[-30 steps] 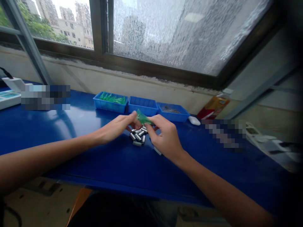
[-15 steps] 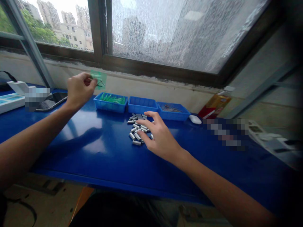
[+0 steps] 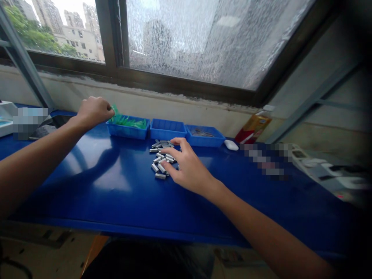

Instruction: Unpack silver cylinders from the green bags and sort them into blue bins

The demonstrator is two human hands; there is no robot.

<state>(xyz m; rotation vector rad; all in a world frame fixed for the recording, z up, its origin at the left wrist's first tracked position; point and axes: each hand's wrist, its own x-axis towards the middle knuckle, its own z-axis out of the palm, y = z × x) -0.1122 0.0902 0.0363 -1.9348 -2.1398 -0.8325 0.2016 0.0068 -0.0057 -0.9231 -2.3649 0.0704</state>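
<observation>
My left hand (image 3: 95, 109) is closed, thumb and fingertips pinching a small green plastic bag (image 3: 115, 110) above the left corner of the left blue bin (image 3: 128, 133). What the bag contains cannot be made out now. That bin holds a heap of similar green bags (image 3: 133, 123). Lower and to the right, my right hand (image 3: 190, 168) hovers with thumb and fingers apart. Under and beside its fingertips lie several short silvery metal bars (image 3: 160, 176) in a loose pile, partly hidden by the hand. No bar is visibly gripped.
A middle blue bin (image 3: 167, 134) and a right blue bin (image 3: 206, 141) with thin metal pieces line the wall. A white rounded object (image 3: 231, 145) and a yellow-red package (image 3: 252, 126) stand farther right. All rest on the blue table (image 3: 139, 205) below the window.
My left hand has lowered the green bag from in front of the wall to the left bin. My right hand keeps its open pose over the bars. The view has shifted slightly right.
</observation>
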